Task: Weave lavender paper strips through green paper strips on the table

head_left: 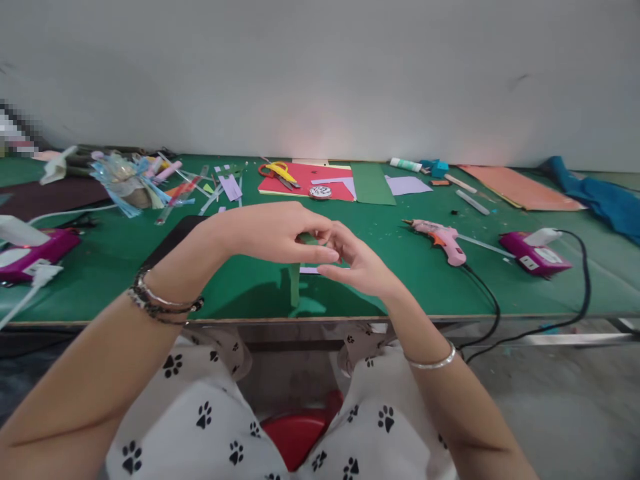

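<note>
A strip of green paper [295, 287] hangs from under my left hand [280, 233], its lower end close to the table's front edge. The fingers and thumb of that hand are closed on the strip, and more green shows in the gap between them. My right hand [357, 263] comes in from the other side, fingers bent, its fingertips meeting those of my left hand. Whatever sits between the touching fingertips is hidden. Just below the hands, a thin pale purple strip [309, 271] lies on the green table [250, 293].
To the right lie a pink glue gun [440, 239] and a purple power socket [535, 253] with black cords. Yellow scissors [280, 175] rest on red paper [320, 175] behind my hands. A dark flat object [173, 240] is partly behind my left arm. Another purple socket [40, 257] stands left.
</note>
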Tool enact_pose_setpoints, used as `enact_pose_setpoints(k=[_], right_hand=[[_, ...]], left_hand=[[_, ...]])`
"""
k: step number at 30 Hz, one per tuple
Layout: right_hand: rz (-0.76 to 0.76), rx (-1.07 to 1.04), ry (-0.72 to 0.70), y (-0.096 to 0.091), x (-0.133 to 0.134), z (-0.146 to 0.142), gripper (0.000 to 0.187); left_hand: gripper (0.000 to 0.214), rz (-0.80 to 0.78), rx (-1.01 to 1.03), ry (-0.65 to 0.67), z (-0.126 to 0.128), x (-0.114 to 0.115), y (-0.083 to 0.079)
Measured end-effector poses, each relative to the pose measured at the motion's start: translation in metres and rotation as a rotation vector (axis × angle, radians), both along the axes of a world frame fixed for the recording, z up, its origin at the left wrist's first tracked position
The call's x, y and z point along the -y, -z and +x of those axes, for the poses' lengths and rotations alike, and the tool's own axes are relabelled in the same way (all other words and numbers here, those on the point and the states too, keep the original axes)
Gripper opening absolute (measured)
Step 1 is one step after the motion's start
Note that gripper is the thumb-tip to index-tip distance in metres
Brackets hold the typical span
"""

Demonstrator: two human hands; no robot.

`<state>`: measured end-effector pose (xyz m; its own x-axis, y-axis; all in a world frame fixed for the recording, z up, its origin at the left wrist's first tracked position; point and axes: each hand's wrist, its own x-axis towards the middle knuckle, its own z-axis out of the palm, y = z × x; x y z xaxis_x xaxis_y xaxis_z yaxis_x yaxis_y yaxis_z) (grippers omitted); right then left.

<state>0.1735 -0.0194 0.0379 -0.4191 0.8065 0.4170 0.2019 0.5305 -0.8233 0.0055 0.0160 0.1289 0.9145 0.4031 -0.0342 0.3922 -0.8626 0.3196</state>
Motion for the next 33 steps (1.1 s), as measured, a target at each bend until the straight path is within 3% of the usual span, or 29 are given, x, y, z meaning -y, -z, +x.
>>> enact_pose_setpoints(k=[6, 11, 15, 17, 18, 20, 22, 26, 29, 33], right_hand=[[-0.086, -0.074, 0.101, 0.008, -0.005, -0.010, 0.016], [-0.084, -0.085, 0.091, 0.013, -0.007, -0.015, 0.014], [-0.085, -0.104, 0.234, 0.010, -0.007, -0.013, 0.016], [-0.144, -0.151, 0.324, 0.009, -0.009, -0.012, 0.020], [-0.180, -0.177, 0.370, 0.008, -0.009, -0.011, 0.021], [-0.238, -0.234, 0.459, 0.007, -0.011, -0.010, 0.022], [-0.267, -0.280, 0.532, 0.006, -0.011, -0.010, 0.023], [-0.294, -0.312, 0.567, 0.006, -0.013, -0.008, 0.025], [-0.294, -0.298, 0.520, 0.007, -0.013, -0.005, 0.027], [-0.198, -0.225, 0.391, 0.005, -0.011, -0.001, 0.027]], left_hand=[[0.030, 0.230, 0.090, -0.116, 0.006, -0.002, 0.016], [0.036, 0.075, 0.181, -0.109, 0.008, -0.010, 0.029], [0.047, -0.017, 0.432, -0.280, 0.006, -0.010, 0.044], [0.068, -0.174, 0.627, -0.395, 0.006, -0.006, 0.058], [0.077, -0.333, 0.686, -0.450, 0.007, -0.003, 0.065], [0.093, -0.662, 0.727, -0.571, 0.008, 0.003, 0.079], [0.098, -0.874, 0.714, -0.589, 0.010, 0.010, 0.087], [0.070, -0.998, 0.703, -0.481, 0.010, 0.014, 0.089], [0.041, -1.085, 0.785, -0.571, 0.008, 0.010, 0.084], [0.026, -1.124, 0.847, -0.667, 0.009, 0.005, 0.082]])
